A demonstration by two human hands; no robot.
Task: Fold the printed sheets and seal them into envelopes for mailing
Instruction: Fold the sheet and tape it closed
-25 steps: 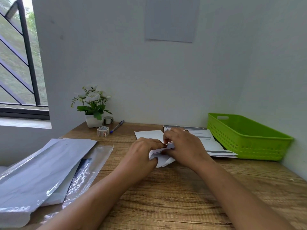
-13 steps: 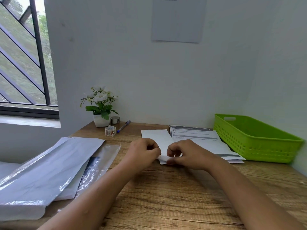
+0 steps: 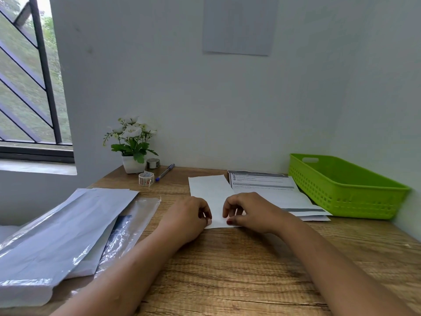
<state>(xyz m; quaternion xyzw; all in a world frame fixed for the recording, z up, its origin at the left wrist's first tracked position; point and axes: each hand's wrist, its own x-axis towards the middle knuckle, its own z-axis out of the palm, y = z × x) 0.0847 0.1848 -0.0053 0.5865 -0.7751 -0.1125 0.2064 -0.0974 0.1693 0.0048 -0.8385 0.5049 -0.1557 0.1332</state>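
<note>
A white sheet (image 3: 209, 192) lies flat on the wooden desk (image 3: 227, 270), its near edge between my hands. My left hand (image 3: 189, 217) curls over the sheet's near left corner, thumb tip pressing the edge. My right hand (image 3: 248, 213) rests on the near right part, fingers bent, thumb pressing the paper down. A printed sheet (image 3: 262, 181) lies behind, partly over a grey-striped envelope (image 3: 305, 210). A stack of grey plastic mailers (image 3: 57, 229) lies at the left.
A green plastic basket (image 3: 341, 185) stands at the right against the wall. A potted white flower (image 3: 133, 144), two tape rolls (image 3: 145, 178) and a pen (image 3: 165, 172) sit at the back left. A clear sleeve (image 3: 134, 220) lies beside the mailers.
One second ago both hands held a crumpled fold of paper raised off the desk. They have lowered and moved apart, and the sheet now lies flat under my thumbs.
</note>
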